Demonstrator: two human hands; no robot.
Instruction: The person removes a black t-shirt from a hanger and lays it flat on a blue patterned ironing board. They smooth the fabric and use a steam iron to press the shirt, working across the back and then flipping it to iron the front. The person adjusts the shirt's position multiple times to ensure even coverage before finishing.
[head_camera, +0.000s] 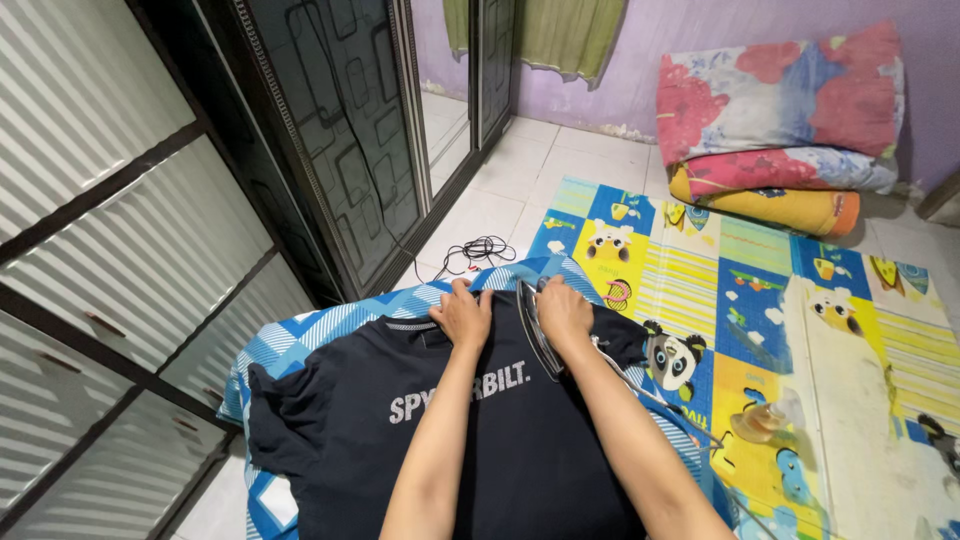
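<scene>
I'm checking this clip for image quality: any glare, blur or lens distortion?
Head view: even light, hands and dark shirt sharp; soft reflections on the glossy wardrobe door; wide-angle bending along the left panels; spray bottle slightly soft.

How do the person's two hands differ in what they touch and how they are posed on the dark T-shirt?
The left hand lies flat with its fingers pressing the dark T-shirt near the collar, holding nothing; the right hand is curled around the iron, which stands tilted on edge. The left hand touches only cloth; the right rests on the iron. Both reach toward the shirt's far edge.
</scene>
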